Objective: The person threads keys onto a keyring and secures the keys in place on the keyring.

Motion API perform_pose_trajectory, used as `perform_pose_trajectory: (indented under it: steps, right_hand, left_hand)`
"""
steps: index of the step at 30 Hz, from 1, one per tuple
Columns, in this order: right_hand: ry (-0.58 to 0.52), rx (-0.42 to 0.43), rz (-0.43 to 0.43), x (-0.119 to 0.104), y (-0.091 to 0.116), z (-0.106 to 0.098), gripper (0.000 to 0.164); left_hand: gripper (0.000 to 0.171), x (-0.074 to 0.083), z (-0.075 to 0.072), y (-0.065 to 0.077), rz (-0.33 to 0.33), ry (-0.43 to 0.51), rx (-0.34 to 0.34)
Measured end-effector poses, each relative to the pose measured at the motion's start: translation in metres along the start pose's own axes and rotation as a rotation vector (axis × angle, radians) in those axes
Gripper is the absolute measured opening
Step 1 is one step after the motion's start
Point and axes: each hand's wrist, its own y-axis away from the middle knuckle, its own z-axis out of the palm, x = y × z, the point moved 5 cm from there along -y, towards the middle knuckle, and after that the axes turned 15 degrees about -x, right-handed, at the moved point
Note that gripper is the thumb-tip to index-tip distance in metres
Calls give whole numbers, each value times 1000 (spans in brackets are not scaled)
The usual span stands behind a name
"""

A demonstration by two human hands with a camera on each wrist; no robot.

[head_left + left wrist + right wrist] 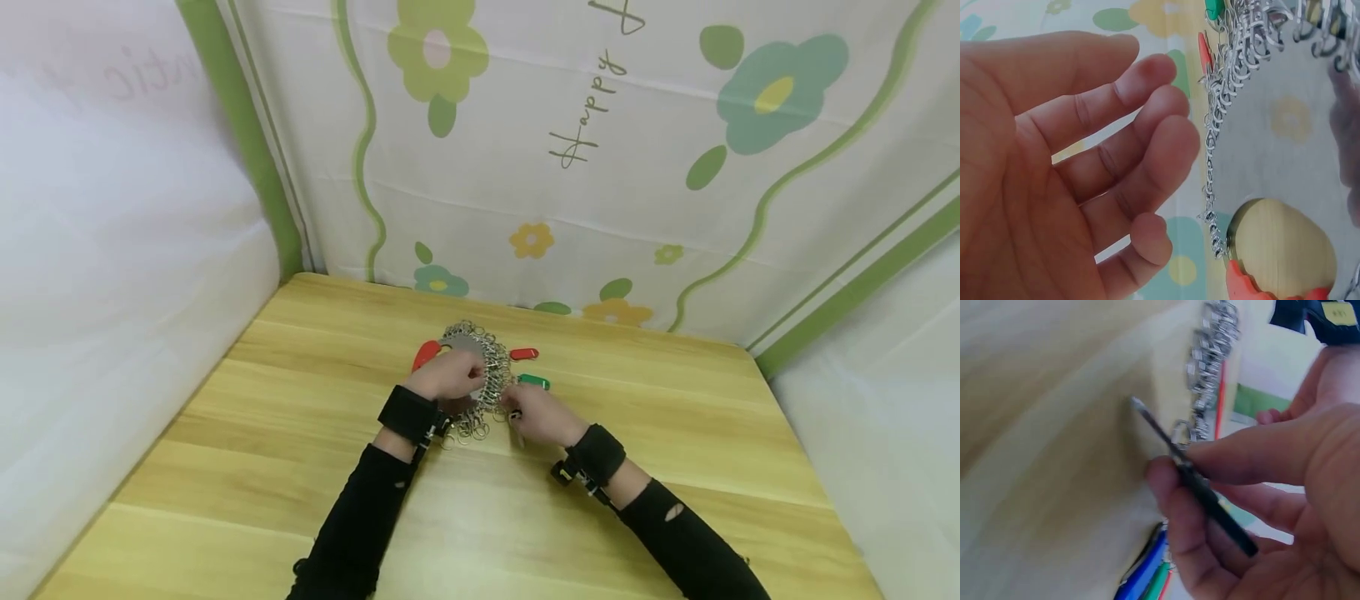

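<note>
A round grey metal plate (467, 342) is ringed by small silver clips and split rings (495, 367). Its red grip (426, 353) is on the left, beside a cut-out opening visible in the left wrist view. Over the plate is my left hand (450, 375); in its wrist view the fingers are loosely bent, with nothing between them. My right hand (543, 414), at the plate's right edge, pinches a slim key (1200, 494) between thumb and fingers. The key is seen edge-on, with a black head and a metal blade whose tip points away from the palm.
A red key tag (524, 354) and a green key tag (534, 382) lie right of the plate. A blue tag (1147, 569) shows low in the right wrist view. The wooden table (300, 400) meets fabric walls at its left, back and right.
</note>
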Motion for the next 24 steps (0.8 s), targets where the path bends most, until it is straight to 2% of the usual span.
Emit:
perform_pose_trajectory:
  steps: [4, 7, 16, 20, 24]
  right_hand:
    - [32, 28, -38, 2, 3, 4, 30]
    - [72, 50, -48, 2, 6, 4, 26]
    - [156, 105, -117, -2, 13, 9, 18]
    - [172, 146, -96, 1, 15, 8, 13]
    - [159, 177, -25, 4, 21, -5, 7]
  left_hand:
    - [34, 1, 2, 1, -9, -9, -8]
    - [35, 6, 3, 2, 9, -33, -27]
    - [38, 5, -1, 18, 11, -178, -60]
    - [40, 3, -7, 26, 20, -217, -91]
    - [37, -4, -17, 33, -14, -224, -103]
